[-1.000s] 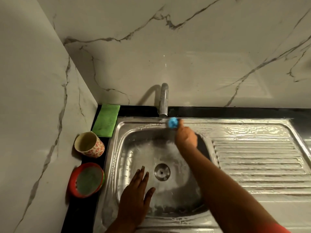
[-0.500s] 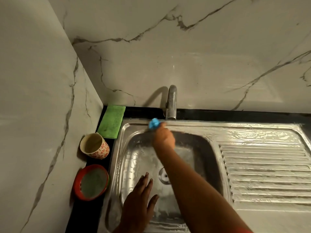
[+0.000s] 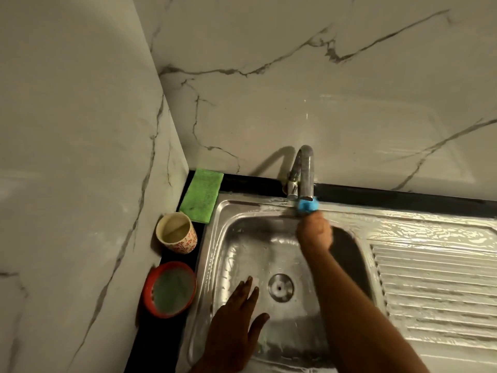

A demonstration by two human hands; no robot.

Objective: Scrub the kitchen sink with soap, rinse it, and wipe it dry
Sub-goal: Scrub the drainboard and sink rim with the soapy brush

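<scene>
Gripping blue scrubber (image 3: 307,205) at sink rim (image 3: 242,204), right hand (image 3: 314,234) just behind it

Shines silver at the sink (image 3: 236,254), blue at the scrubber (image 3: 306,205), black along the counter (image 3: 376,196). Shows grey-veined white wall (image 3: 269,103), green cloth (image 3: 203,195) far left, cream cup (image 3: 180,244) with red flowers, red bowl (image 3: 149,292).

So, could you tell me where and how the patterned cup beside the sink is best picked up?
The cup stands upright with no handle showing, the marble wall crowding its left and the red bowl close in front. So probably wrap its upper side, coming from above on the sink side.
</scene>
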